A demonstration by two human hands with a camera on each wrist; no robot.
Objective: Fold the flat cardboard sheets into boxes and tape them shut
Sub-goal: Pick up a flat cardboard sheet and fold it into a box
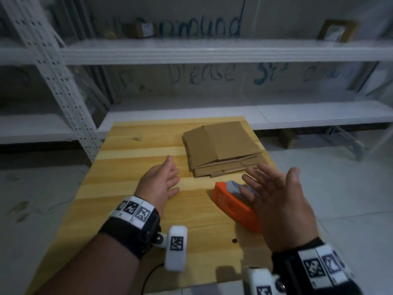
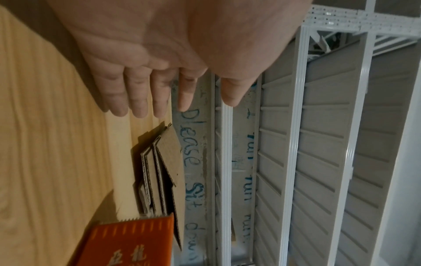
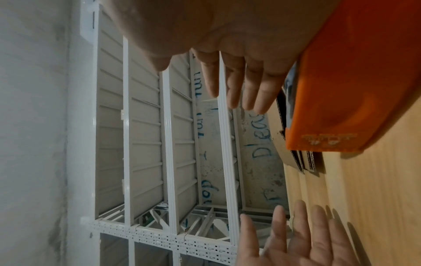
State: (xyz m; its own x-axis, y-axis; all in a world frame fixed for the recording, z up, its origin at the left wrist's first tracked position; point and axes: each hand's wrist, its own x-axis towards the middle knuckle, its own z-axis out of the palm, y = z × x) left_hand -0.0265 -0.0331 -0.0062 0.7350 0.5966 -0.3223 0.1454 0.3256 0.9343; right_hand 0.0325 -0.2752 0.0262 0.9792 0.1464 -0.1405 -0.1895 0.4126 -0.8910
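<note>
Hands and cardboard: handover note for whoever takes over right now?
Left hand: open, empty, above the wooden table.
Right hand: open, holding nothing, above the orange tape dispenser.
Stack of flat cardboard sheets: on the table's far side, just beyond the dispenser.
Done: nothing folded or taped; no box in view.
Left: take a sheet, fold it into a box, tape it shut, repeat for the rest.

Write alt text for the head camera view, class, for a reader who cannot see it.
Two open hands, left hand and right hand, hover over a wooden table, holding nothing. A stack of flat cardboard sheets lies ahead; an orange tape dispenser sits partly beneath the right hand.
</note>
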